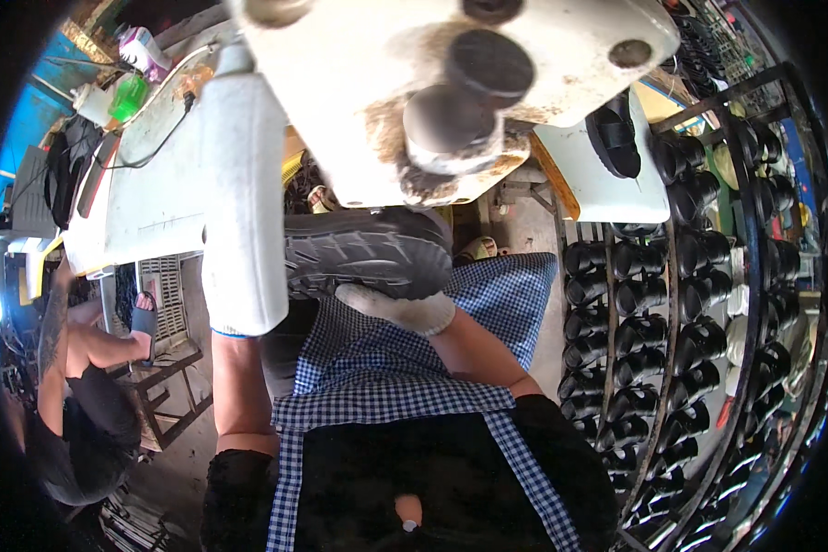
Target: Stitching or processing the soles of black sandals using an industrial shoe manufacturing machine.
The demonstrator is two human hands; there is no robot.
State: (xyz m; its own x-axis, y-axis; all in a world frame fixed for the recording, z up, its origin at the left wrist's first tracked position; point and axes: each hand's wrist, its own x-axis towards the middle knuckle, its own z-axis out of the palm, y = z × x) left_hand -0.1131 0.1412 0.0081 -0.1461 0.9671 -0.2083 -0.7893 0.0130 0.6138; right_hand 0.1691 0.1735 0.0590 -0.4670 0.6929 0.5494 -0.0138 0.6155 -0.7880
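Black and moulded, the shoe [377,261] turns its sole outward, cut with angular grooves, its rounded end to the right; it lies by the lower edge of a stained white machine head [340,83], above a checked apron [386,368]; the gloved right hand [405,310] grips its near edge, one digit stretched along it; the left forearm [242,386] runs behind a white machine part [242,202], where the fingers' state cannot be told; any sole marking is too small to read.
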